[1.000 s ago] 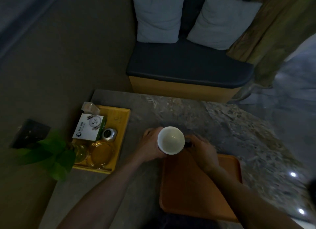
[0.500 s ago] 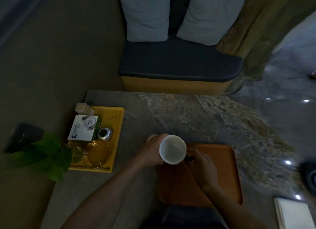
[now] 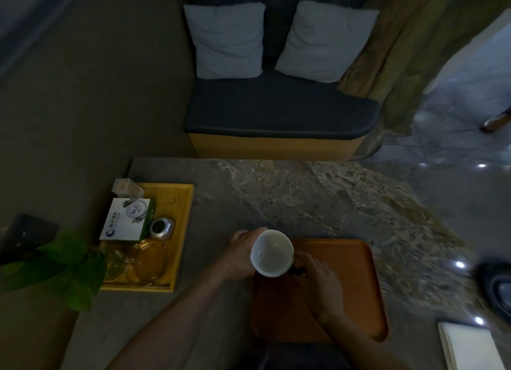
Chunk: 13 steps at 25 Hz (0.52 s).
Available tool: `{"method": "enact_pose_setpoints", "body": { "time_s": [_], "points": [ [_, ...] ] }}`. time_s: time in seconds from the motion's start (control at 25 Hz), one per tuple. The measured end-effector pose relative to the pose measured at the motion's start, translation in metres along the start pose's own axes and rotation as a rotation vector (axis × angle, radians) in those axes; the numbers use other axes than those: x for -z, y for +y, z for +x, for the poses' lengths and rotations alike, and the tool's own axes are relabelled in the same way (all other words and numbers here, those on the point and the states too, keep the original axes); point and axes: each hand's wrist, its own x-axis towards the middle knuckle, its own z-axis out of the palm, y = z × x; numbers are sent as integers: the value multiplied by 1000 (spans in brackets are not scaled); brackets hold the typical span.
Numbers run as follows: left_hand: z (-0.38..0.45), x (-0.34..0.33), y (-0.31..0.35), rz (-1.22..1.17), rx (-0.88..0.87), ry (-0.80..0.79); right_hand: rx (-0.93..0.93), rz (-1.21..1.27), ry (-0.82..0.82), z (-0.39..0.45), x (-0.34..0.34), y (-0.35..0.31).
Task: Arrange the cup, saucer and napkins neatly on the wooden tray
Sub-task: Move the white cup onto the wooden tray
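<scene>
Head view, dim room: the left hand [image 3: 243, 255] is wrapped around the outside of a white cup [image 3: 272, 252], which is held tilted with its empty inside facing the camera, above the far left corner of the orange wooden tray [image 3: 356, 286]; whether the cup's base touches the tray cannot be told; the right hand [image 3: 322, 282] lies over the tray just right of the cup, fingers curled toward a small dark thing [image 3: 298, 270] at the cup's lower right edge, too dark to name, and whether the fingers actually pinch it cannot be told; the tray rests on a mottled stone table [image 3: 318, 198], near its front edge, and its visible surface is bare; white napkins [image 3: 470, 344] lie as a flat stack at the lower right corner of the view, well apart from the tray; on the left of the table sits a yellow tray [image 3: 182, 220] holding a white and green box [image 3: 127, 223], a small clear container [image 3: 127, 188] behind the box, a round silver object [image 3: 162, 228] just right of the box, and clear glass dishes [image 3: 143, 261] at the front; green plant leaves [image 3: 69, 270] overlap that tray's left front corner; beyond the table stands a bench with a dark seat cushion [image 3: 276, 112] and two pale pillows [image 3: 226, 40] leaning against its back
</scene>
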Motion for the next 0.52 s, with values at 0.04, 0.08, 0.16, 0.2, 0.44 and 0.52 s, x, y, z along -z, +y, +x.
{"method": "enact_pose_setpoints", "body": {
  "time_s": [0.04, 0.08, 0.16, 0.2, 0.44, 0.52],
  "points": [
    [0, -2, 0, 2, 15, 2, -3, -5, -10, 0, 0, 1],
    [-1, -4, 0, 0, 27, 6, -7, -15, -20, 1, 1, 0],
    [-3, -9, 0, -35, 84, 23, -6, -51, -33, 2, 4, -1],
    [-6, -12, 1, -69, 124, 42, 1, -61, -37, 3, 5, -1],
    [-32, -32, 5, -242, 252, 163, 29, -182, -152, 0, 22, 0],
    [-41, -42, 8, -149, 364, 134, 34, -250, -185, -7, 30, 4]
  ]
}}
